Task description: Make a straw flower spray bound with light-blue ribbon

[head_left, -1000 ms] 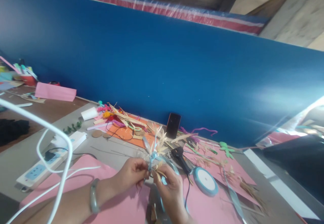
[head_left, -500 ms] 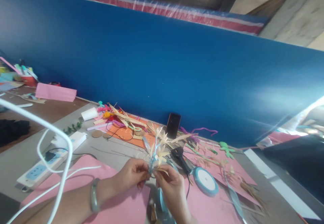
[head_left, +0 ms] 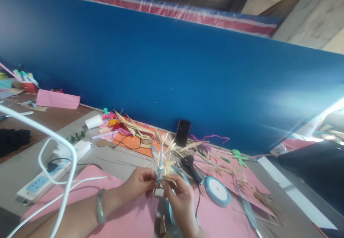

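Observation:
Between my two hands stands a small upright bunch of pale straw-coloured husk flowers [head_left: 167,155], with light blue ribbon [head_left: 160,171] about its stem. My left hand [head_left: 142,182] pinches the stem from the left, fingers closed. From the right, my right hand [head_left: 182,196] pinches at the same ribboned stem, and its fingertips nearly meet those of the left. A loose length of blue ribbon hangs beside the right palm. The lower stem is hidden by my fingers. Just right of my hands lie a black glue gun [head_left: 192,168] and a blue ribbon roll [head_left: 217,191].
Pink sheets [head_left: 129,216] cover much of the grey table. A phone [head_left: 183,133] leans on the blue partition [head_left: 172,62]. Craft scraps lie on an orange sheet [head_left: 129,141]. At left are a power strip [head_left: 53,175] and a thick white cable [head_left: 68,144] crossing the view.
The flower bunch has tilted slightly left in my fingers. Both hands keep their pinch at the stem, and the whole view has shifted a little.

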`<state>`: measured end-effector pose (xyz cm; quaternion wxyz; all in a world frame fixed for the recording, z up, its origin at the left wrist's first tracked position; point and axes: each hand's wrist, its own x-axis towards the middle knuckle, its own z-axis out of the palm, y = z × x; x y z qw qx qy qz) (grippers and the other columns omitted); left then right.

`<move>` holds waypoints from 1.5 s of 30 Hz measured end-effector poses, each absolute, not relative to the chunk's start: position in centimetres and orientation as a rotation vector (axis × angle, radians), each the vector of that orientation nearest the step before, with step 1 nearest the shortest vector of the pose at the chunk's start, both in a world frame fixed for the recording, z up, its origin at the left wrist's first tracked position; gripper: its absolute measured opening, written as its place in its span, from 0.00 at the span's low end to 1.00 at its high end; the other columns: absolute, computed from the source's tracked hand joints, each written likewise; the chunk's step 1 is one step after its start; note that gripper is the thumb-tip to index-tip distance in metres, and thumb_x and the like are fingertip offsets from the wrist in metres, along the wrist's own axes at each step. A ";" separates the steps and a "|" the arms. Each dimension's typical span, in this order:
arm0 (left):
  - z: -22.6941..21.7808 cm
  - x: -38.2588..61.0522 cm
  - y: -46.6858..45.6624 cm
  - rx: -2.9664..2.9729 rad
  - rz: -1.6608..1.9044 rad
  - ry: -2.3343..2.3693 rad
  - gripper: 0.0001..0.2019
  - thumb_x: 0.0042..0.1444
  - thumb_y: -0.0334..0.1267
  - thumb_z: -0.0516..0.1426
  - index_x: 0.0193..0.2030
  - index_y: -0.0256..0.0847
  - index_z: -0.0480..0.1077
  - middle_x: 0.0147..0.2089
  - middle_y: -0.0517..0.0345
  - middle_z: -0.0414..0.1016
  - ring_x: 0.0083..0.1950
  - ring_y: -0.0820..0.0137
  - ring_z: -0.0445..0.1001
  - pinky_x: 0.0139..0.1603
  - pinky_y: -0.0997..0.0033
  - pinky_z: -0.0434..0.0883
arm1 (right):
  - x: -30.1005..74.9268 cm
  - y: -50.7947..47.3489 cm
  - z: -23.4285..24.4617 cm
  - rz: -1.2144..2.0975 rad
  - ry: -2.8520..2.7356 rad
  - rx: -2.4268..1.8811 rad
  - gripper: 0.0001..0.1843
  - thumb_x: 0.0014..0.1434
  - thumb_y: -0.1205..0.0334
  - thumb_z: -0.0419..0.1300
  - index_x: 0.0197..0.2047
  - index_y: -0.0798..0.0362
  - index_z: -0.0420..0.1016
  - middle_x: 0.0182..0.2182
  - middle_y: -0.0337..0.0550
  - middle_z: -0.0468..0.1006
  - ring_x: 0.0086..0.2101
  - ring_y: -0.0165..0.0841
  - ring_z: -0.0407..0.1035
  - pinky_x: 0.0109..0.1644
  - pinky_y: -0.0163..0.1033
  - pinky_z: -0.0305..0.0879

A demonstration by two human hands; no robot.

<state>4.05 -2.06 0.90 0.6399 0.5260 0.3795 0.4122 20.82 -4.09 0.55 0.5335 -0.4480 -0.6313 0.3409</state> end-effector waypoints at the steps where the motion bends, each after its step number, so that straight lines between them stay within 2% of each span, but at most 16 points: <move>1: 1.1 4.1 -2.1 1.195 0.934 0.874 0.17 0.47 0.48 0.67 0.23 0.35 0.73 0.14 0.63 0.65 0.17 0.75 0.65 0.21 0.76 0.62 | 20.8 -4.2 0.6 0.786 -1.522 -1.060 0.07 0.58 0.59 0.64 0.30 0.53 0.77 0.24 0.40 0.78 0.20 0.29 0.68 0.24 0.33 0.67; 5: 1.3 4.1 -2.2 1.181 0.938 0.863 0.17 0.46 0.48 0.68 0.21 0.36 0.72 0.14 0.63 0.66 0.17 0.74 0.66 0.21 0.75 0.62 | 20.7 -4.3 1.2 0.683 -1.581 -1.039 0.07 0.58 0.61 0.62 0.29 0.53 0.76 0.23 0.41 0.78 0.23 0.30 0.69 0.26 0.33 0.68; 10: 0.3 3.9 -2.3 1.200 0.962 0.830 0.16 0.47 0.48 0.67 0.24 0.36 0.75 0.15 0.62 0.67 0.19 0.73 0.68 0.22 0.75 0.63 | 20.5 -4.3 1.1 0.722 -1.580 -1.018 0.07 0.59 0.61 0.62 0.29 0.52 0.75 0.24 0.40 0.78 0.25 0.32 0.72 0.30 0.35 0.70; 16: -0.1 3.8 -2.3 1.230 0.957 0.811 0.14 0.49 0.47 0.65 0.26 0.35 0.76 0.17 0.61 0.68 0.20 0.73 0.67 0.24 0.74 0.64 | 20.4 -4.4 1.3 0.645 -1.603 -1.072 0.08 0.59 0.62 0.62 0.27 0.52 0.74 0.21 0.38 0.75 0.22 0.30 0.68 0.28 0.34 0.66; 20: 1.1 3.4 -2.2 1.201 1.009 0.825 0.15 0.49 0.47 0.65 0.28 0.35 0.75 0.19 0.62 0.67 0.21 0.75 0.65 0.25 0.75 0.63 | 20.3 -4.5 1.9 0.519 -1.650 -1.039 0.02 0.57 0.64 0.62 0.34 0.52 0.77 0.26 0.40 0.79 0.24 0.30 0.69 0.30 0.34 0.67; 23: 2.2 2.9 -2.0 1.153 1.060 0.864 0.16 0.48 0.48 0.66 0.27 0.35 0.73 0.19 0.64 0.65 0.21 0.77 0.63 0.24 0.77 0.61 | 20.3 -4.5 2.3 0.465 -1.651 -1.050 0.06 0.55 0.66 0.62 0.38 0.52 0.76 0.28 0.39 0.79 0.23 0.30 0.69 0.30 0.34 0.68; 30: 2.3 2.1 -1.0 1.201 1.059 0.825 0.16 0.49 0.46 0.65 0.23 0.38 0.67 0.18 0.65 0.64 0.20 0.78 0.59 0.23 0.77 0.58 | 20.4 -4.3 1.8 0.389 -1.689 -1.056 0.03 0.57 0.67 0.59 0.35 0.51 0.74 0.25 0.37 0.76 0.22 0.29 0.67 0.29 0.34 0.66; 38: 2.7 1.4 -1.3 1.228 0.900 0.716 0.14 0.48 0.47 0.65 0.27 0.36 0.73 0.18 0.65 0.62 0.19 0.78 0.59 0.22 0.76 0.55 | 20.7 -4.3 1.1 0.414 -1.700 -1.061 0.05 0.60 0.67 0.57 0.37 0.51 0.74 0.28 0.38 0.76 0.27 0.31 0.69 0.33 0.35 0.66; 43: 2.1 2.1 -1.2 1.253 1.038 0.876 0.15 0.47 0.46 0.66 0.23 0.37 0.69 0.18 0.67 0.60 0.20 0.78 0.56 0.23 0.77 0.54 | 20.6 -4.3 1.5 0.381 -1.649 -1.037 0.04 0.61 0.67 0.57 0.37 0.51 0.74 0.28 0.38 0.75 0.27 0.31 0.68 0.32 0.34 0.65; 45: 1.7 2.5 -1.1 1.273 1.123 0.972 0.15 0.47 0.46 0.65 0.23 0.36 0.69 0.19 0.65 0.63 0.22 0.77 0.59 0.25 0.76 0.57 | 20.5 -4.2 1.7 0.358 -1.637 -1.032 0.04 0.62 0.66 0.57 0.36 0.51 0.73 0.27 0.37 0.74 0.26 0.31 0.67 0.32 0.34 0.64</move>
